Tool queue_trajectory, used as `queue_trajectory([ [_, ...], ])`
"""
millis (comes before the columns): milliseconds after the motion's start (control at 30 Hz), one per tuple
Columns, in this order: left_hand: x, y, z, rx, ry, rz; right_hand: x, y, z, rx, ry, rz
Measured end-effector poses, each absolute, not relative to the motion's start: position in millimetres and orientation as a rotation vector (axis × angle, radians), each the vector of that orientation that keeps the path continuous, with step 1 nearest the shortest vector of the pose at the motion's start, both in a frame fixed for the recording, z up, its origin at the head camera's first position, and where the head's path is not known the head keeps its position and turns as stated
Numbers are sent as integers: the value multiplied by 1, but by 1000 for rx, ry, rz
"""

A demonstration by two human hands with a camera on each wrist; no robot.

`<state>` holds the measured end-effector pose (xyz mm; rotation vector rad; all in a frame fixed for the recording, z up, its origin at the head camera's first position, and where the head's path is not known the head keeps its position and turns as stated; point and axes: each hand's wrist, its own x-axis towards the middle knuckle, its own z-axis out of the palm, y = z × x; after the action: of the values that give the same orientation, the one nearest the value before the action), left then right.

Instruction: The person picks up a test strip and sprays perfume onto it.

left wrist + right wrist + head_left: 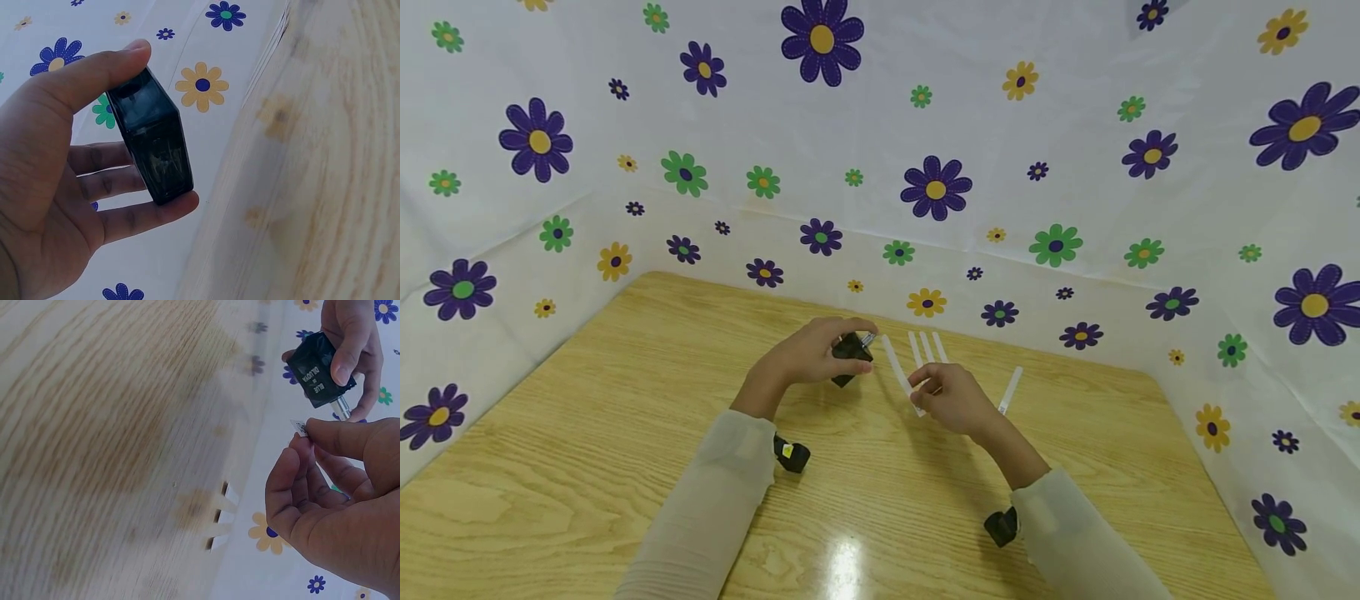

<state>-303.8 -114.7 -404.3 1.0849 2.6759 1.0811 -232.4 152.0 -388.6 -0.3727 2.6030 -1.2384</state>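
Observation:
My left hand (805,354) grips a dark glass perfume bottle (852,347) above the table, thumb on one side and fingers on the other. In the right wrist view the bottle (317,374) is tilted, its pale lettering showing and its silver spray nozzle (341,407) pointing toward the right hand. My right hand (957,400) pinches the near end of a white paper strip (895,362) between thumb and fingertip. The strip's far end reaches up close to the nozzle. Small dark print shows on the pinched end of the strip (300,428).
Three more white strips (926,343) lie side by side at the table's back, partly behind the right hand. Another strip (1012,387) lies apart to the right. A flower-printed white cloth (865,125) walls the wooden table (647,400) at the back and sides.

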Motion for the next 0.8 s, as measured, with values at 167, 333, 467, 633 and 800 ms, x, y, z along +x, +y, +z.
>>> queue_trajectory([
  [167, -304, -115, -405, 1094, 2687, 1070, -232, 152, -388, -351, 2584, -1265],
  [333, -303, -116, -404, 1095, 2691, 1072, -234, 152, -390, -332, 2591, -1263],
  [467, -302, -115, -402, 1094, 2686, 1092, -236, 153, -391, -308, 2602, -1264],
  [633, -302, -115, -401, 1089, 2691, 1112, -241, 154, -394, -284, 2607, -1282],
  [800, -303, -116, -401, 1089, 2687, 1104, -249, 155, -400, -255, 2600, -1310],
])
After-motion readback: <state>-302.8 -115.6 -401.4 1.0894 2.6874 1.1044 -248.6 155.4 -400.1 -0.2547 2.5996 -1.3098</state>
